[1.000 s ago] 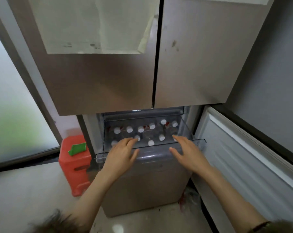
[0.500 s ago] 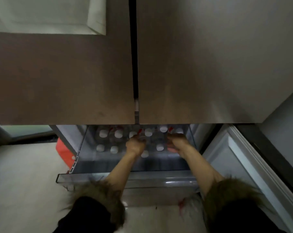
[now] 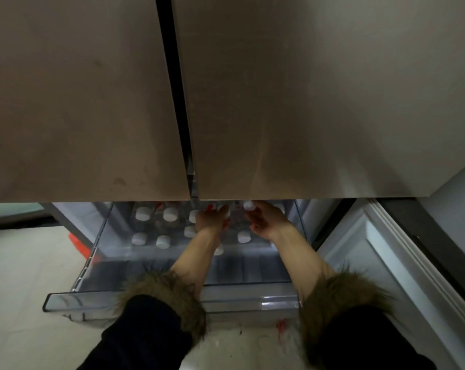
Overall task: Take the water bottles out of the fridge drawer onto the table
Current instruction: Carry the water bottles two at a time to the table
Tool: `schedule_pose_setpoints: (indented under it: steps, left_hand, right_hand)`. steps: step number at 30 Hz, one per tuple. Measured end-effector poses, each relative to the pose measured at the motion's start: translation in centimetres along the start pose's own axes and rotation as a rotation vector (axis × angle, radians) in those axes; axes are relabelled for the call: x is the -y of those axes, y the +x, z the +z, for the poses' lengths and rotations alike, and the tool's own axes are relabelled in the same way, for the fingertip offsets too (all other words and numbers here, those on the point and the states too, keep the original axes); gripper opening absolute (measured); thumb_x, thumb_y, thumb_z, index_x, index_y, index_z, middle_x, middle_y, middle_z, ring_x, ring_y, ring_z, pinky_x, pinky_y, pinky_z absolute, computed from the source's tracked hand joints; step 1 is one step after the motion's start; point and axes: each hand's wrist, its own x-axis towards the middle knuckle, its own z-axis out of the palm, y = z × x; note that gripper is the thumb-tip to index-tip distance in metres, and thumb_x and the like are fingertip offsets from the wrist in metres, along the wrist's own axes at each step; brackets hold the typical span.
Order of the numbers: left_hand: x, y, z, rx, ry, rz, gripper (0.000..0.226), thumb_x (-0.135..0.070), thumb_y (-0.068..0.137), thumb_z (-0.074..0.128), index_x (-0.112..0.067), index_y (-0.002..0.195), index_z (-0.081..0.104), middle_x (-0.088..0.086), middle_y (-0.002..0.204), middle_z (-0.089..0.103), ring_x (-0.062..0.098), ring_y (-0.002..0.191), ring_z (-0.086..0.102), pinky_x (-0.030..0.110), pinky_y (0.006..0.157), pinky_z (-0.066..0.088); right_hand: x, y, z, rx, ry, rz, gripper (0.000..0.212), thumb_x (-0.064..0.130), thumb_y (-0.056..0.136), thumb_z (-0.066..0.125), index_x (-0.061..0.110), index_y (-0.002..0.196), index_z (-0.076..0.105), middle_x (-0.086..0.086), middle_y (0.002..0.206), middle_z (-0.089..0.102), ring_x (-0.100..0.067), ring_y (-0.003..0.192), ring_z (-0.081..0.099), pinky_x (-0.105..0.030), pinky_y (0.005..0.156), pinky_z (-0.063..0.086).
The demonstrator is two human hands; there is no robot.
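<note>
A clear plastic fridge drawer [image 3: 172, 295] is pulled out below the two upper fridge doors. Several water bottles with white caps [image 3: 170, 214] stand upright inside it. Both my hands reach deep into the drawer. My left hand [image 3: 211, 218] grips a bottle with a red label near the back middle. My right hand [image 3: 266, 217] grips another bottle, whose white cap [image 3: 248, 205] shows just above my fingers. The back row is partly hidden by the upper doors' lower edge.
The brown upper fridge doors [image 3: 279, 102] hang close over the drawer. An open white lower door [image 3: 386, 249] stands at the right. A red container [image 3: 78, 243] peeks out left of the drawer. Pale floor [image 3: 26, 263] lies at the left.
Both hands went from the drawer's front edge into the drawer and closed on bottles. My head has moved closer under the upper doors, and the right bottle's cap has risen.
</note>
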Motion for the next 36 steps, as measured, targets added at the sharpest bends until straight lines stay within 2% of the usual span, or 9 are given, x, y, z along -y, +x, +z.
schedule_pose_setpoints:
  steps: [3, 8, 12, 14, 21, 25, 29, 34, 36]
  left_hand:
    - [0.1, -0.7, -0.4, -0.044, 0.047, 0.011, 0.029, -0.007, 0.084, 0.060, -0.001, 0.111, 0.053, -0.001, 0.074, 0.053, 0.007, 0.062, 0.051, 0.013, 0.049, 0.047]
    - [0.4, -1.9, -2.3, 0.064, 0.131, -0.055, 0.015, 0.000, 0.077, 0.065, -0.007, 0.079, 0.052, 0.014, 0.085, 0.061, 0.030, 0.084, 0.065, 0.043, 0.082, 0.056]
    - [0.3, -2.7, -3.0, 0.081, 0.253, -0.052, 0.016, -0.003, 0.079, 0.065, -0.002, 0.091, 0.054, 0.009, 0.073, 0.056, 0.030, 0.082, 0.060, 0.044, 0.084, 0.054]
    - [-0.1, -3.7, -3.0, 0.076, 0.321, -0.042, 0.012, -0.008, 0.082, 0.063, -0.007, 0.080, 0.051, 0.007, 0.072, 0.054, 0.027, 0.076, 0.059, 0.039, 0.073, 0.055]
    - [-1.3, -6.6, -3.4, 0.082, 0.437, 0.022, 0.019, -0.023, 0.089, 0.054, -0.005, 0.098, 0.052, 0.009, 0.079, 0.057, 0.020, 0.066, 0.054, 0.027, 0.056, 0.043]
    - [-1.9, -8.3, -4.3, 0.059, 0.596, 0.086, 0.037, -0.034, 0.088, 0.054, -0.004, 0.110, 0.057, 0.018, 0.116, 0.063, 0.032, 0.109, 0.059, 0.036, 0.089, 0.049]
    - [-2.7, -9.5, -5.9, 0.003, 0.716, 0.141, 0.042, -0.040, 0.082, 0.058, -0.004, 0.104, 0.059, 0.013, 0.107, 0.065, 0.030, 0.099, 0.062, 0.037, 0.090, 0.051]
    - [-3.3, -11.9, -7.2, -0.082, 0.811, 0.252, 0.053, -0.037, 0.082, 0.058, 0.002, 0.117, 0.047, 0.017, 0.113, 0.061, 0.035, 0.100, 0.059, 0.040, 0.086, 0.050]
    - [-3.8, -12.9, -7.5, -0.152, 0.855, 0.329, 0.053, -0.035, 0.083, 0.056, -0.001, 0.119, 0.037, 0.021, 0.119, 0.054, 0.039, 0.105, 0.055, 0.043, 0.087, 0.047]
  right_hand:
    - [-0.5, 0.3, 0.0, -0.028, 0.036, -0.013, 0.013, 0.011, 0.088, 0.058, 0.013, 0.077, 0.053, -0.004, 0.063, 0.059, -0.011, 0.050, 0.055, -0.016, 0.039, 0.043]
    - [-0.9, -1.3, -0.4, -0.048, 0.137, 0.013, 0.018, -0.002, 0.090, 0.051, 0.014, 0.082, 0.049, -0.004, 0.062, 0.059, -0.008, 0.035, 0.056, -0.015, 0.036, 0.045]
    - [-1.2, -3.2, -0.4, -0.076, -0.253, 0.029, 0.017, -0.003, 0.088, 0.049, 0.010, 0.077, 0.050, 0.000, 0.038, 0.049, -0.002, 0.025, 0.034, -0.011, 0.028, 0.023]
    - [-1.5, -4.2, -0.5, -0.101, -0.411, 0.034, 0.027, -0.003, 0.087, 0.051, 0.010, 0.064, 0.045, 0.001, 0.034, 0.041, -0.001, 0.020, 0.028, -0.011, 0.025, 0.018]
    - [0.2, -7.7, -0.2, -0.191, -0.693, -0.090, 0.018, 0.001, 0.083, 0.054, 0.007, 0.068, 0.045, -0.006, 0.057, 0.045, -0.012, 0.043, 0.034, -0.018, 0.034, 0.025]
    - [0.0, -9.5, -0.6, -0.212, -0.786, -0.101, 0.014, 0.011, 0.083, 0.059, 0.007, 0.094, 0.051, -0.004, 0.064, 0.051, -0.010, 0.049, 0.042, -0.021, 0.039, 0.031]
    - [0.4, -11.2, -1.1, -0.234, -0.894, -0.229, 0.033, 0.019, 0.077, 0.063, 0.004, 0.106, 0.060, -0.009, 0.087, 0.066, -0.020, 0.076, 0.064, -0.033, 0.065, 0.056]
    - [0.9, -14.4, -1.5, -0.303, -1.166, -0.300, 0.027, 0.030, 0.082, 0.060, 0.009, 0.069, 0.051, -0.007, 0.084, 0.058, -0.023, 0.077, 0.057, -0.029, 0.065, 0.043]
    - [0.9, -15.5, -1.6, -0.363, -1.220, -0.358, 0.028, 0.033, 0.082, 0.061, 0.007, 0.075, 0.052, -0.008, 0.087, 0.056, -0.029, 0.088, 0.059, -0.031, 0.069, 0.044]
